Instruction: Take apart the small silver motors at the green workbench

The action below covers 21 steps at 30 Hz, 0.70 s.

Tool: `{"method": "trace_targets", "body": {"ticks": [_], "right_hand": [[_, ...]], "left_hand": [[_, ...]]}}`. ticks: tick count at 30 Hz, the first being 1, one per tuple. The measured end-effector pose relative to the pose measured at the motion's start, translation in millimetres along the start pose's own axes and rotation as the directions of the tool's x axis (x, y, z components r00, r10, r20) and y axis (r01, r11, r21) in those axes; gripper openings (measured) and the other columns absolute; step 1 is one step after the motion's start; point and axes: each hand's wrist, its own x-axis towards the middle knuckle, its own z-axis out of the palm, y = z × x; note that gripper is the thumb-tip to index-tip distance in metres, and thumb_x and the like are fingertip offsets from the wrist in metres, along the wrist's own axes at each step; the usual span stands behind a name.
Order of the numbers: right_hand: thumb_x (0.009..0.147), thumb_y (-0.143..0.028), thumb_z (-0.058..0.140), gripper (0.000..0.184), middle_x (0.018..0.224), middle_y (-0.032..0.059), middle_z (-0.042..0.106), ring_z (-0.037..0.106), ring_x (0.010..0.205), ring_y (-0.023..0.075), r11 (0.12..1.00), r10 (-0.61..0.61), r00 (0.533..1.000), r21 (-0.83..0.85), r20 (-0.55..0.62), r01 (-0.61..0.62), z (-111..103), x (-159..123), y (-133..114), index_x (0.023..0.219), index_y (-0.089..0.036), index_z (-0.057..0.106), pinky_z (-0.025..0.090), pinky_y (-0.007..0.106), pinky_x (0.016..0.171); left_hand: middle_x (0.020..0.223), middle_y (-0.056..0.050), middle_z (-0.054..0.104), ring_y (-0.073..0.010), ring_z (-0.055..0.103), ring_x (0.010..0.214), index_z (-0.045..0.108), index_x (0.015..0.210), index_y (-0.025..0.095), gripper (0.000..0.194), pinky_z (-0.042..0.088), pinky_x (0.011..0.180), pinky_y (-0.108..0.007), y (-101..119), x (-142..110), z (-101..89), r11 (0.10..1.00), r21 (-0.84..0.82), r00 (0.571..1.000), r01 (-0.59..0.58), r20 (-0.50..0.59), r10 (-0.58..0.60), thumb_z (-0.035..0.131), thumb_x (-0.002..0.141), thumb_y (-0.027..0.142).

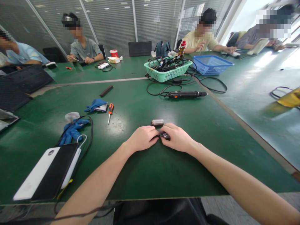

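Close together above the green table [178, 168], my left hand [144, 137] and my right hand [177, 137] are both closed. Between the fingers of my right hand shows a small dark, shiny part [166, 135] whose kind I cannot make out. My left fingertips pinch a thin dark piece [156, 136] that points at it; whether the two are joined is hidden. Just beyond my fingers a short silver metal cylinder [157, 122] lies on its side.
An orange-handled screwdriver [110, 109], blue gloves [96, 105] and a black-and-white notebook [47, 172] lie leftward. Ahead are a black electric screwdriver [185, 94], a green basket [164, 74] of cabled tools and a blue basket [212, 67]. Several people sit around the table.
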Motion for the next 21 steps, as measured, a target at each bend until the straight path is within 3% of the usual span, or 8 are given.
{"method": "trace_targets", "body": {"ticks": [21], "right_hand": [[0.088, -0.019, 0.06, 0.008, 0.097, 0.0071, 0.065, 0.061, 0.095, 0.0234, 0.999, -0.042, 0.999, -0.009, 0.0, 0.042, 1.1, 0.3, -0.3, 0.094, -0.022, 0.065, 0.051, 0.037, 0.085]], "left_hand": [[0.096, -0.006, 0.065, -0.0197, 0.062, 0.09, 0.067, 0.104, 0.018, 0.02, 0.05, 0.081, -0.032, -0.1, -1.3, 0.4, 1.0, 0.005, 1.0, 0.008, 0.005, -0.008, 0.051, 0.101, 0.031]]}}
